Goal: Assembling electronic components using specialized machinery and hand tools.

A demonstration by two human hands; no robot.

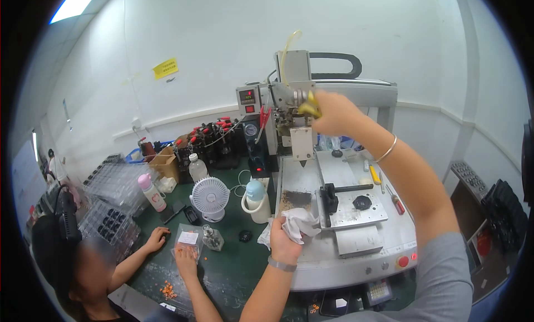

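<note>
My right hand (338,116) is raised at the head of a benchtop dispensing machine (302,141), its fingers closed round yellow-handled pliers (310,106). The jaws of the pliers are at the metal fitting on the head, though whether they grip it cannot be made out. Below, a pointed nozzle hangs over the machine's bed. Lower down, my left hand (285,243) holds a crumpled white cloth (301,224) in front of the bed, close to a dark, dirty patch (296,198). A clamp fixture with a black knob (362,203) sits to the right of the cloth.
A yellow utility knife (375,175) and a red-handled screwdriver (397,204) lie on the bed's right side. A red stop button (403,261) is at the front. On the green table (231,266) stand a white fan (210,196) and bottles. A co-worker's hand (186,256) touches a plastic bag.
</note>
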